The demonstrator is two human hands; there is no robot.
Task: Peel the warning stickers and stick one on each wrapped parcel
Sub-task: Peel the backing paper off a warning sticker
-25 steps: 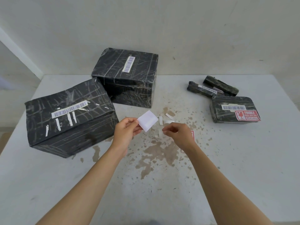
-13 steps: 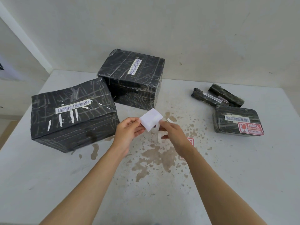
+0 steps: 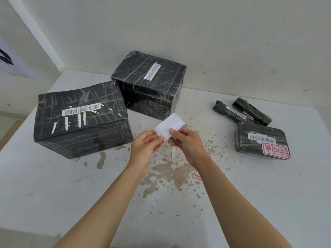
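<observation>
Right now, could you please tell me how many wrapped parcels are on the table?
5: big box at left; smaller box behind it; left roll and right roll at back right; flat parcel in front of them. More could sit behind the boxes.

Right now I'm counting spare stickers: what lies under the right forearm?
A red sticker lies on the table beneath it; only edges show either side, the middle and its print are covered.

Pinching white sticker sheet (image 3: 169,128) in left hand (image 3: 146,146) and right hand (image 3: 189,145) above stained table (image 3: 53,194). Right: flat parcel (image 3: 259,138) bearing red FRAGILE sticker (image 3: 275,151). Left: big parcel (image 3: 80,122).
</observation>
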